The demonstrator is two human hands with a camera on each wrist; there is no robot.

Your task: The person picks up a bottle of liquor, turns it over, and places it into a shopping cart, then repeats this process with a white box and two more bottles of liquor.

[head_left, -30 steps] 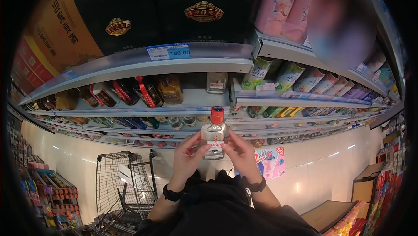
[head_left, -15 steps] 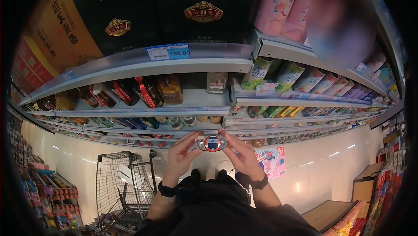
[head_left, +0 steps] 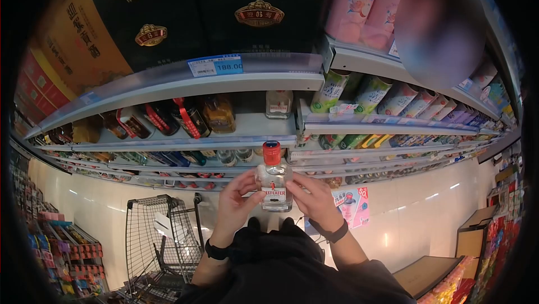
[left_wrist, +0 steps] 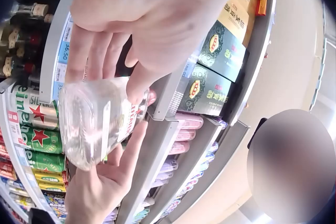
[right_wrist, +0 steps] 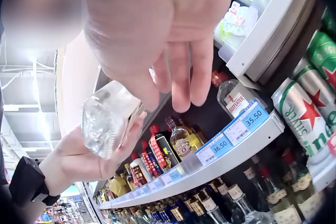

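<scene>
A small clear glass bottle [head_left: 273, 183] with a red cap and a red-and-white label stands upright in front of the shelves, held between both hands. My left hand [head_left: 246, 190] grips its left side with thumb and fingers. My right hand [head_left: 300, 190] grips its right side. In the left wrist view the left hand [left_wrist: 131, 29] curls over the bottle [left_wrist: 94, 124] while the right hand [left_wrist: 105, 187] supports it from below. The right wrist view shows the right hand [right_wrist: 168, 40] above the bottle [right_wrist: 107, 119], whose base rests against the left hand [right_wrist: 89, 155].
A wire shopping cart [head_left: 160, 236] stands at the lower left. The shelf [head_left: 185, 82] ahead carries a 188.00 price tag, dark boxes above and liquor bottles below, including a similar bottle [head_left: 279, 103]. Green cans [head_left: 331, 92] fill the right shelves. A second person stands at the upper right.
Half a second ago the bottle was tipped with its red cap pointing at the camera. Both hands have since turned it back upright and raised it slightly.
</scene>
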